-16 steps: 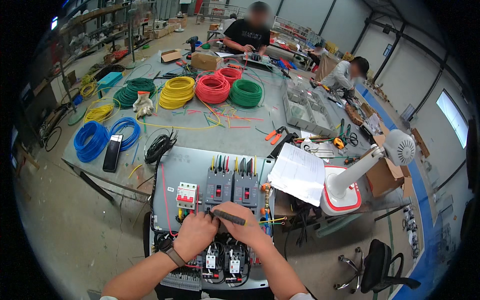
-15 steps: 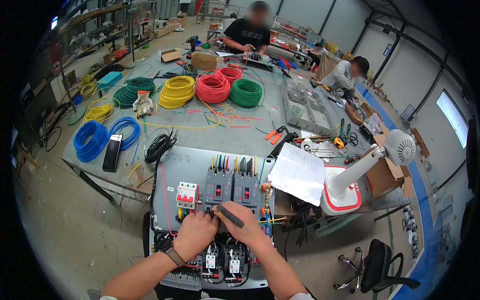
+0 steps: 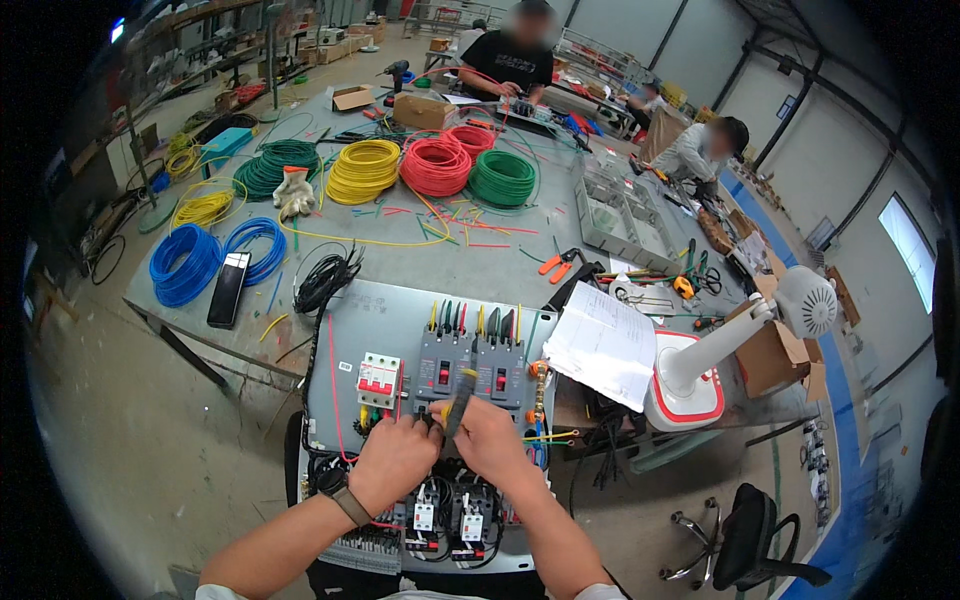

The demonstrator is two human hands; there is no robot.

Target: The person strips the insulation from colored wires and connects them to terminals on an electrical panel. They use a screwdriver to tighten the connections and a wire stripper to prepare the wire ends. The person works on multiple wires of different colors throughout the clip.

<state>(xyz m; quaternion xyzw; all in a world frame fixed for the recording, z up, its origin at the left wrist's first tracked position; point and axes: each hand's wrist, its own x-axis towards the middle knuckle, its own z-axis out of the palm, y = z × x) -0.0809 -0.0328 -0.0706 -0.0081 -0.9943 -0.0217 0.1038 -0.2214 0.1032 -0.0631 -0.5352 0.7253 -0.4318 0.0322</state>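
Observation:
My right hand [image 3: 490, 437] grips a screwdriver [image 3: 459, 402] with a dark handle and yellow bands, which points up in front of the breakers; its tip is hard to make out. Close beside it, my left hand [image 3: 398, 457] has its fingers curled in at the lower end of the left grey moulded-case breaker [image 3: 443, 360]; what they pinch is hidden. A second grey breaker [image 3: 499, 368] and a white three-pole breaker with red levers [image 3: 379, 380] are mounted on the same metal panel [image 3: 345, 318]. Two contactors with white fronts [image 3: 424, 515] sit below my hands.
On the table lie wire coils, blue [image 3: 184, 260], yellow [image 3: 362, 171], red [image 3: 435, 167] and green [image 3: 502, 178], and a phone [image 3: 229, 290]. Papers [image 3: 601, 345] and a white fan [image 3: 684, 378] stand right of the panel. Two people work farther off.
The screwdriver has swung from leaning toward the right wrist to pointing up and away over the breakers. My left hand stays near the same spot. The view has shifted slightly.

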